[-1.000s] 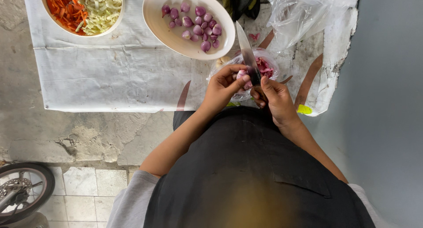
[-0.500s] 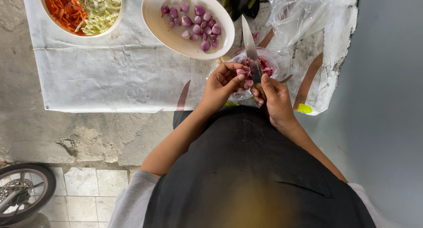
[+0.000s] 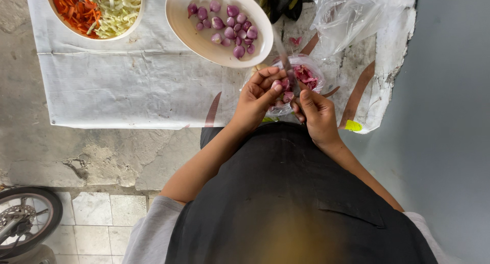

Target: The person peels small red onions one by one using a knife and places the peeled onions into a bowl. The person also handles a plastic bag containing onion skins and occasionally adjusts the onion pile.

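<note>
The left hand [image 3: 258,93] curls inward, forearm running down toward seven o'clock, its fingers [image 3: 269,80] pinching a small purple shallot [image 3: 278,84]. The right hand [image 3: 316,111] is clenched around a knife [image 3: 284,57] (blade pointing to eleven o'clock, blurred), meeting the shallot over a clear bag of peelings [image 3: 306,76]. At eleven o'clock sits a white bowl [image 3: 194,34] of peeled shallots on the cloth-covered counter [image 3: 127,85].

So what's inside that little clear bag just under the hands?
The clear bag holds a heap of reddish-purple onion skins. The left hand, the right hand and the knife cover its near side, so whatever lies there or below the skins cannot be seen.
</note>
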